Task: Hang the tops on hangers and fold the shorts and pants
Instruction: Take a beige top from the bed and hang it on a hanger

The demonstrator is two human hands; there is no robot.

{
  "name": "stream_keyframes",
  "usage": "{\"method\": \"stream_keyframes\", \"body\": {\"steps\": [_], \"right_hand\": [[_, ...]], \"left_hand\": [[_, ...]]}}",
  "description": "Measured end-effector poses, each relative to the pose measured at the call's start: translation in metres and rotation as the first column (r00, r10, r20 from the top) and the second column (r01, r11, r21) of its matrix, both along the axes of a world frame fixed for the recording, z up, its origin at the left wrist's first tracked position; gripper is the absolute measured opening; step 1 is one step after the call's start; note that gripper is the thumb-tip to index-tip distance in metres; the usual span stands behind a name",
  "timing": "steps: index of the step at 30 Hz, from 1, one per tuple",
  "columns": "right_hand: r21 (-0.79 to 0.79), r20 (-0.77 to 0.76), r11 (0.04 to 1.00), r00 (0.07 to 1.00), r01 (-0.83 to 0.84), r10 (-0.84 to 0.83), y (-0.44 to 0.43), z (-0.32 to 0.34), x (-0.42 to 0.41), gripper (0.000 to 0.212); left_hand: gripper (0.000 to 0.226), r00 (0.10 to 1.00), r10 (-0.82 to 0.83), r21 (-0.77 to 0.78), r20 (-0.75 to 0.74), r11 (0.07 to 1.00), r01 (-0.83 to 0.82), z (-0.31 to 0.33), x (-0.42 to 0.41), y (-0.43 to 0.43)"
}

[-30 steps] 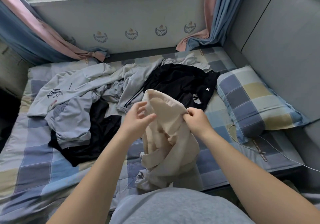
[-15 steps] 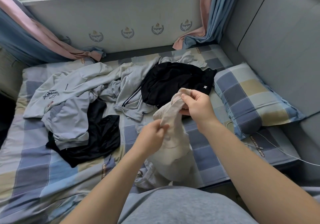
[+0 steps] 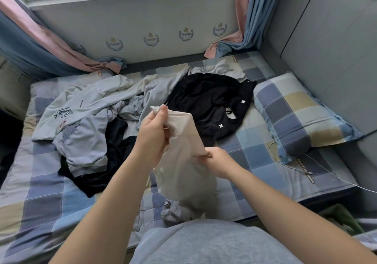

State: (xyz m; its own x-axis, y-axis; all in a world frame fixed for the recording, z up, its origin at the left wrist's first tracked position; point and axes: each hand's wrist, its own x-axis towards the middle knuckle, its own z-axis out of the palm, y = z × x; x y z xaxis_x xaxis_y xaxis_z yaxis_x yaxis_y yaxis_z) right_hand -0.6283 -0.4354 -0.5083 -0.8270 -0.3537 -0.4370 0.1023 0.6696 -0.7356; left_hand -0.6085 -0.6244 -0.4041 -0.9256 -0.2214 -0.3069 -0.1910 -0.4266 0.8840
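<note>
The left hand has its grip closed on a top corner of the beige garment, thumb and fingers pinching the cloth and lifting it at the centre of the frame. The right hand, lower and just to the right, pinches another edge of the same garment between thumb and fingertips. The cloth hangs slack between the two grips, and its bottom end trails onto the near edge of the bed, at lower centre.

Whether it is a top or shorts cannot be told while it hangs bunched like this. By the look of it, the person is finding its edges before deciding.

Behind it, a black garment with small white crosses lies crumpled at centre right. A heap of pale grey tops spreads over the left centre, partly covering another dark garment.

The task seems barely begun. Nothing in view is folded, no hanger shows, and every piece lies loose.
</note>
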Motion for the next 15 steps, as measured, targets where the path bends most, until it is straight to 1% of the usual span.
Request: {"method": "stream_keyframes", "body": {"steps": [2, 3, 4, 5, 6, 7, 8, 9, 10, 11, 12, 13, 15], "right_hand": [[0.091, -0.017, 0.996, 1.0, -0.009, 0.011, 0.009, -0.005, -0.001, 0.026], [0.106, -0.025, 0.994, 1.0, 0.001, 0.001, 0.013, -0.005, -0.002, 0.028], [0.083, -0.026, 0.996, 0.999, 0.022, -0.02, 0.015, -0.003, -0.003, 0.029], [0.018, -0.01, 0.998, 0.998, 0.066, -0.066, 0.016, 0.0, -0.005, 0.031], [-0.077, 0.023, 0.988, 0.991, 0.133, -0.132, 0.015, 0.005, -0.007, 0.031], [-0.162, 0.059, 0.966, 0.979, 0.201, -0.194, 0.013, 0.012, -0.008, 0.03], [-0.232, 0.091, 0.939, 0.967, 0.253, -0.238, 0.01, 0.02, -0.01, 0.029], [-0.283, 0.118, 0.915, 0.957, 0.287, -0.264, 0.007, 0.03, -0.013, 0.028], [-0.335, 0.147, 0.888, 0.949, 0.314, -0.28, 0.004, 0.039, -0.014, 0.028], [-0.383, 0.175, 0.86, 0.941, 0.336, -0.29, 0.002, 0.049, -0.015, 0.028], [-0.428, 0.199, 0.831, 0.933, 0.357, -0.298, -0.001, 0.058, -0.016, 0.028], [-0.468, 0.217, 0.8, 0.927, 0.375, -0.307, -0.003, 0.067, -0.016, 0.027], [-0.546, 0.256, 0.733, 0.914, 0.406, -0.316, -0.006, 0.082, -0.014, 0.022]], "left_hand": [[0.026, 0.994, 0.104, 0.049, -0.017, 0.993, -0.103, 0.001, -0.001, -0.009], [0.024, 0.988, 0.153, 0.062, -0.029, 0.987, -0.151, 0.0, -0.001, -0.012], [0.022, 0.982, 0.182, 0.057, -0.04, 0.982, -0.18, -0.002, -0.001, -0.016], [0.019, 0.982, 0.184, 0.013, -0.037, 0.983, -0.184, -0.005, 0.0, -0.018], [0.018, 0.987, 0.162, -0.08, -0.011, 0.983, -0.163, -0.01, 0.0, -0.019], [0.021, 0.991, 0.129, -0.208, 0.034, 0.971, -0.119, -0.016, 0.001, -0.019], [0.028, 0.991, 0.102, -0.326, 0.085, 0.943, -0.069, -0.022, 0.002, -0.018], [0.038, 0.989, 0.081, -0.412, 0.126, 0.911, -0.022, -0.028, 0.004, -0.015], [0.049, 0.987, 0.064, -0.494, 0.15, 0.869, 0.019, -0.032, 0.008, -0.01], [0.06, 0.987, 0.049, -0.593, 0.153, 0.803, 0.052, -0.036, 0.012, -0.004], [0.065, 0.99, 0.019, -0.68, 0.141, 0.728, 0.083, -0.04, 0.017, 0.002], [0.062, 0.992, -0.035, -0.726, 0.124, 0.678, 0.114, -0.043, 0.02, 0.008], [0.051, 0.964, -0.224, -0.705, 0.145, 0.66, 0.259, -0.043, 0.025, 0.018]]}}
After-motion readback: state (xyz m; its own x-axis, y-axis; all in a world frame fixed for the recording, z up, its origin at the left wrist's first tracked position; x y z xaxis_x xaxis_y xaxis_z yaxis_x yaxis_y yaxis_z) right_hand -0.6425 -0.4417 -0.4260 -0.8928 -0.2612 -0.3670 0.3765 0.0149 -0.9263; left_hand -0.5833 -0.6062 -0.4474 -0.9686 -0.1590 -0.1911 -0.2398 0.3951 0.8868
